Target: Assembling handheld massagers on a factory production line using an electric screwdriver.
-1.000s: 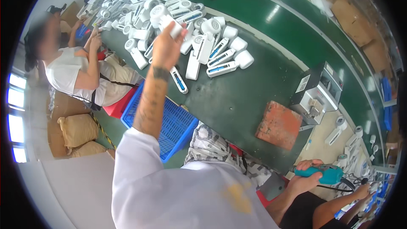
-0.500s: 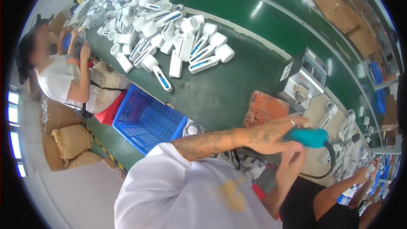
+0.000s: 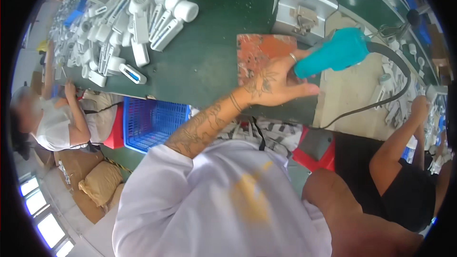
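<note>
My left hand [image 3: 280, 82] reaches across the bench from the left, its tattooed forearm below it. Its fingers close round the narrow lower end of a teal corded hand tool [image 3: 335, 52], partly hidden behind it, while the thumb sticks out to the right. A dark cord [image 3: 402, 64] leaves the tool's wide end and loops down to the bench edge. Under the hand lies a worn orange-red board [image 3: 259, 50]. My right hand is out of the picture; only blurred bare skin of my right arm shows at lower right.
A grey metal machine [image 3: 304, 7] stands behind the board. White round-headed, long-handled pieces [image 3: 138, 31], some with blue strips, are heaped at left. A blue crate [image 3: 157, 128] is below the bench edge. Co-workers sit at left [image 3: 62, 123] and right [image 3: 395, 162].
The view has shifted right. My right hand, previously beneath my left near the teal tool, has dropped out of sight. The tool now tilts up to the right, its cord end higher.
</note>
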`<state>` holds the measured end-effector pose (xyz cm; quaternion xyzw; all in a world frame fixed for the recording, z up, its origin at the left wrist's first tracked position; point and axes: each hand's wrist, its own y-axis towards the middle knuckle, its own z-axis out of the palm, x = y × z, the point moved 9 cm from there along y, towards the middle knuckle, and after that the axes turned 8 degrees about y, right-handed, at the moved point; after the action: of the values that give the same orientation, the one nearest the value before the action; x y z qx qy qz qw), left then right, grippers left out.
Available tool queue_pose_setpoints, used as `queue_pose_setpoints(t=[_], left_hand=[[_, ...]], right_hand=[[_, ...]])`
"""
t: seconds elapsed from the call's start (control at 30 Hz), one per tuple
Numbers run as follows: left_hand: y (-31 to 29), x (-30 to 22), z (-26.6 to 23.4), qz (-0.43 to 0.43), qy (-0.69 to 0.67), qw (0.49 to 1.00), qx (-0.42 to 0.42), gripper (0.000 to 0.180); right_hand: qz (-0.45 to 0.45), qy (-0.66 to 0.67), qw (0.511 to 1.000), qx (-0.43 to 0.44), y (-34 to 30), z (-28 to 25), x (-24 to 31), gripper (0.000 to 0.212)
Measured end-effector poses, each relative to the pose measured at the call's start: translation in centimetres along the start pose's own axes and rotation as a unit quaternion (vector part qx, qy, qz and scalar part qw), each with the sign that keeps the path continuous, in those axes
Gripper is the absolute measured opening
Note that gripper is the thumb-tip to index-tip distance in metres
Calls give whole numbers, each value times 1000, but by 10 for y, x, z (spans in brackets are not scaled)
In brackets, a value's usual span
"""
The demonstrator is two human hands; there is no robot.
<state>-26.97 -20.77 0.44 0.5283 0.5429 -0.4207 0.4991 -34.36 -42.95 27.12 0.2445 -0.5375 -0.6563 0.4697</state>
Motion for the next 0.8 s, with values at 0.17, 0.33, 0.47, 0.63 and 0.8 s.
queue_pose_setpoints(t=[0.17,0.33,0.47,0.63,0.8], left_hand=[[-1,-19,4,31,91,995,-12,53],[1,-16,16,65,40,997,-18,52],[0,4,8,81,16,995,-55,56],[-10,-16,-10,68,42,996,-46,56],[3,-6,5,45,75,996,-25,55]], right_hand=[[38,63,996,-55,-31,-5,-16,51],[62,93,988,-109,-87,-11,-26,48],[139,96,984,-52,-80,-62,-7,45],[185,78,975,-92,-122,7,-29,41],[223,58,970,-79,-131,3,-59,37]])
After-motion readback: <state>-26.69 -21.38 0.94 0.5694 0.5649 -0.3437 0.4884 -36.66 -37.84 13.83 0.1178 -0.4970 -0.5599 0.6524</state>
